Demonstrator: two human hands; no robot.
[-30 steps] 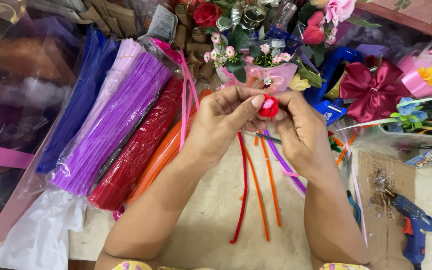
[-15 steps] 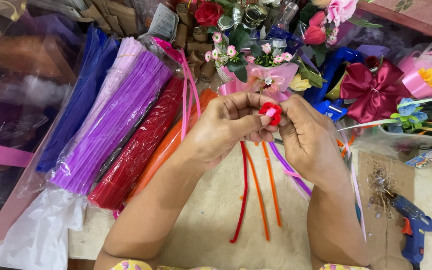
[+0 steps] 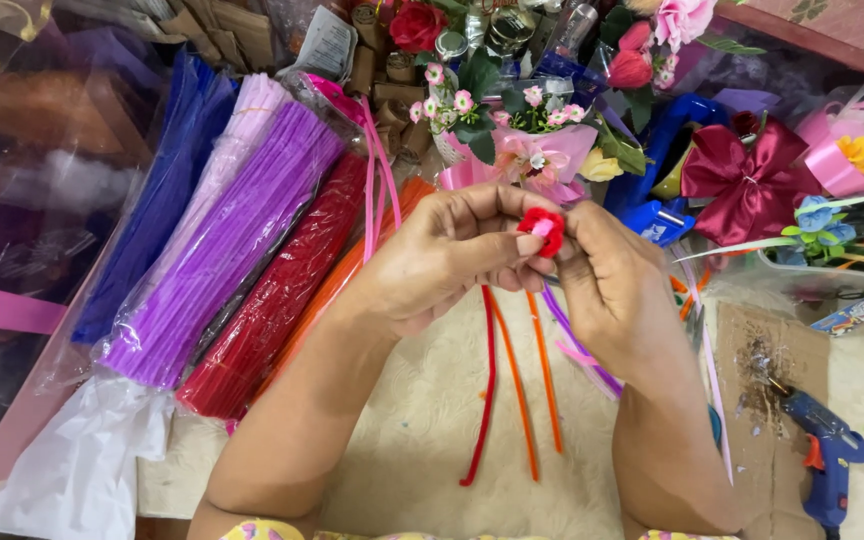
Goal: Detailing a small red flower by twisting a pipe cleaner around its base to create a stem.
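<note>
Cream-coloured matting covers the desk [image 3: 432, 440], which is crowded with craft supplies.

At the middle of the view, a small red coil [image 3: 542, 228] of pipe cleaner is pinched between the fingers [image 3: 508, 232] of the left hand [image 3: 442, 265] and those of the right hand [image 3: 612, 290]; both sets of fingers are pressed together around it, held up above the desk. A pale pink piece is seen at the coil's centre. Hanging below the hands are loose stems: a red pipe cleaner [image 3: 482, 400], two orange pipe cleaners [image 3: 527, 400] and a purple pipe cleaner [image 3: 577, 345].

The step in hand is judged to be the winding of the red stem into a tight bud. The next move would call for a steady pinch by one hand while the free length is turned round by the other, so that the coil is not let spring open.

Further out, to the left, bagged bundles are laid side by side: red bundle [image 3: 272, 300], purple bundle [image 3: 227, 250], blue bundle [image 3: 157, 200]. On the far side a small bouquet [image 3: 512, 130] and a maroon bow [image 3: 747, 185] are seen. At the near right a blue glue gun [image 3: 827, 450] lies on brown card.
</note>
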